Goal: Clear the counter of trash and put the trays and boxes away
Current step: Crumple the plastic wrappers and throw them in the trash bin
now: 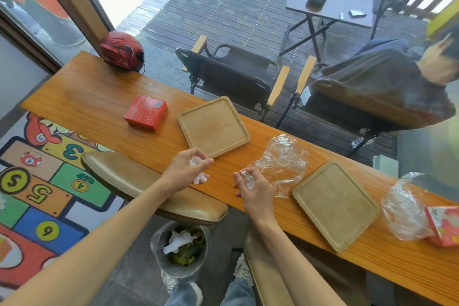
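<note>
My left hand (185, 169) grips a crumpled white tissue (197, 176) above the near edge of the wooden counter (94, 97). My right hand (250, 186) holds another white paper wad and pinches the corner of a clear plastic bag (283, 156) lying on the counter. Two empty wooden trays sit on the counter: one (213, 125) in the middle and one (335, 204) to the right. A red box (146, 112) stands left of the middle tray. At the far right lie a second plastic bag (402, 211) and a red carton (444, 226).
A grey bin (159, 253) with paper and green scraps stands on the floor below my hands, between two tan stools (139, 179). A red helmet (123, 51) sits at the counter's far left. A person sits in a chair beyond the counter on the right.
</note>
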